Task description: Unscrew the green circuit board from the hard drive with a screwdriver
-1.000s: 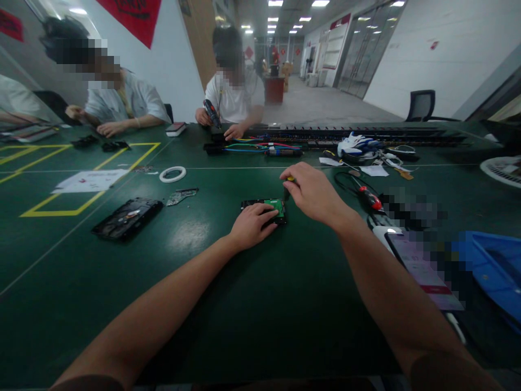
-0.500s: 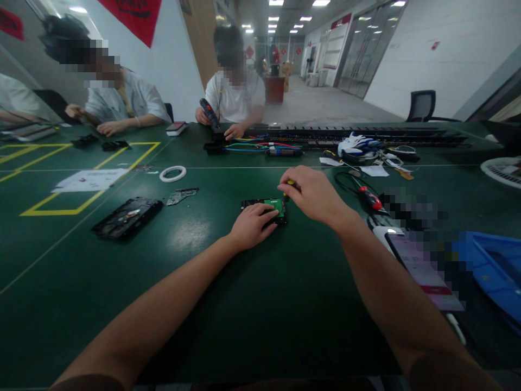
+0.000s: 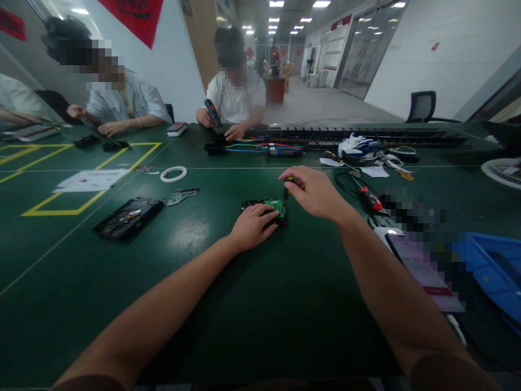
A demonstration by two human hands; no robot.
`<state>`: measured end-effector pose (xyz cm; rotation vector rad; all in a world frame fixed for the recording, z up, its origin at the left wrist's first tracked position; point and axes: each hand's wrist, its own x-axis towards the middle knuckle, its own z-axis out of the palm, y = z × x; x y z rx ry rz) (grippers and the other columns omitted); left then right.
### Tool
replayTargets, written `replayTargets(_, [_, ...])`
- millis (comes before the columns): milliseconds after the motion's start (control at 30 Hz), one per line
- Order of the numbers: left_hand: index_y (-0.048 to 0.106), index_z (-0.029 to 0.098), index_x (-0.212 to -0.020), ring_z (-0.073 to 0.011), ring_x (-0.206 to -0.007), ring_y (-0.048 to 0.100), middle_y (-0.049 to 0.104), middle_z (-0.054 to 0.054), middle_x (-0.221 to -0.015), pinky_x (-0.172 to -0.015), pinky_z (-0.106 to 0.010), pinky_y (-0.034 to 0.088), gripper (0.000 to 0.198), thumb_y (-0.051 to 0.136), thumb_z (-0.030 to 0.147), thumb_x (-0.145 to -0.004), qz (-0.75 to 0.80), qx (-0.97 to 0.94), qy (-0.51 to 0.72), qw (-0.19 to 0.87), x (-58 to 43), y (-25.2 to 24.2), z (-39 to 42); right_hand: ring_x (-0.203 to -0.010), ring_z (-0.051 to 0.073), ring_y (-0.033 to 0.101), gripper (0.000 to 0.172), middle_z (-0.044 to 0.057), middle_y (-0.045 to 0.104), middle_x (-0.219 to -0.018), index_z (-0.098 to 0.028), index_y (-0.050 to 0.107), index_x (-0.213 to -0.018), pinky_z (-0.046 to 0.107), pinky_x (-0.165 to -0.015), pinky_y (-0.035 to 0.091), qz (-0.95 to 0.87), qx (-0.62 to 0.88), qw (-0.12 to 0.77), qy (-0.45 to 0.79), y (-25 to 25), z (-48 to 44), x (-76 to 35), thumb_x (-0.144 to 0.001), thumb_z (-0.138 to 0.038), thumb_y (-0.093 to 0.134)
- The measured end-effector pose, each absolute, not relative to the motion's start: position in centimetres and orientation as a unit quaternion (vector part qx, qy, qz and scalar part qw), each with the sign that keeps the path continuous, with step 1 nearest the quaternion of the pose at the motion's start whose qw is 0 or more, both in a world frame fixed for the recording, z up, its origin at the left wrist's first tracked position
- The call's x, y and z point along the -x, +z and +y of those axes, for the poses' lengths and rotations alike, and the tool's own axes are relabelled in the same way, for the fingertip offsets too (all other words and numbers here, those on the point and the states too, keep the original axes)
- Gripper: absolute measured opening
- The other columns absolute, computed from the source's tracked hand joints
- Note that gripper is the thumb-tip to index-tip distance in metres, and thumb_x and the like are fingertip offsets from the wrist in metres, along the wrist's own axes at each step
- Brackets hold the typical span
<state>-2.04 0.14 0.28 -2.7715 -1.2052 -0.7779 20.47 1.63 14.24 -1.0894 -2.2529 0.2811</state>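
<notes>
hard drive (image 3: 274, 203) well in from near edge of table (image 3: 252, 315); left hand (image 3: 253, 227) atop, fingers spread, right hand (image 3: 313, 187) pinching screwdriver (image 3: 287, 191). probably dense, rigid, circuit board (image 3: 280, 207) fragile: hold by sides.

Room light dim, greyish. White ceiling lights (image 3: 321, 4) shine small and bright at top. Pale glare lies on green tabletop (image 3: 305, 304), left of centre; near edge falls dark. Wide lens stretches blue container (image 3: 494, 271) at right edge. Far background soft; some places pixelated.
</notes>
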Motion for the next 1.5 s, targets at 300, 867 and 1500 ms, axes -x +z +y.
replayTargets(300, [0.064,0.025,-0.141,-0.0303,-0.128,0.061,0.064,-0.011,-0.14,-0.107,-0.053,0.051,0.042,0.062,0.038,-0.101,-0.383,0.889,-0.252,0.014,2.0,0.2,0.2,-0.07,0.018,0.067,0.018,0.005,0.072,-0.095,-0.023,0.061,-0.115,0.035,-0.067,0.054,-0.777,0.407,0.345,0.334,13.4,2.0,-20.4,-0.098,-0.029,0.06])
replayTargets(867, [0.063,0.026,-0.141,-0.0296,-0.129,0.06,0.063,-0.01,-0.14,-0.109,-0.053,0.05,0.042,0.06,0.039,-0.101,-0.383,0.89,-0.247,0.002,2.2,0.3,0.2,-0.067,0.011,0.054,0.017,0.006,0.074,-0.107,-0.021,0.071,-0.103,0.026,-0.054,0.041,-0.728,0.368,0.37,0.444,13.4,2.6,-20.7,-0.095,-0.036,0.068])
replayTargets(1500, [0.063,0.027,-0.141,-0.0303,-0.129,0.06,0.063,-0.01,-0.141,-0.109,-0.053,0.05,0.043,0.06,0.04,-0.101,-0.386,0.89,-0.243,0.003,2.1,0.4,0.2,-0.056,0.011,0.044,0.013,0.007,0.077,-0.101,-0.019,0.071,-0.09,0.028,-0.047,0.027,-0.635,0.405,0.406,0.517,13.6,2.7,-20.2,-0.085,-0.024,0.059])
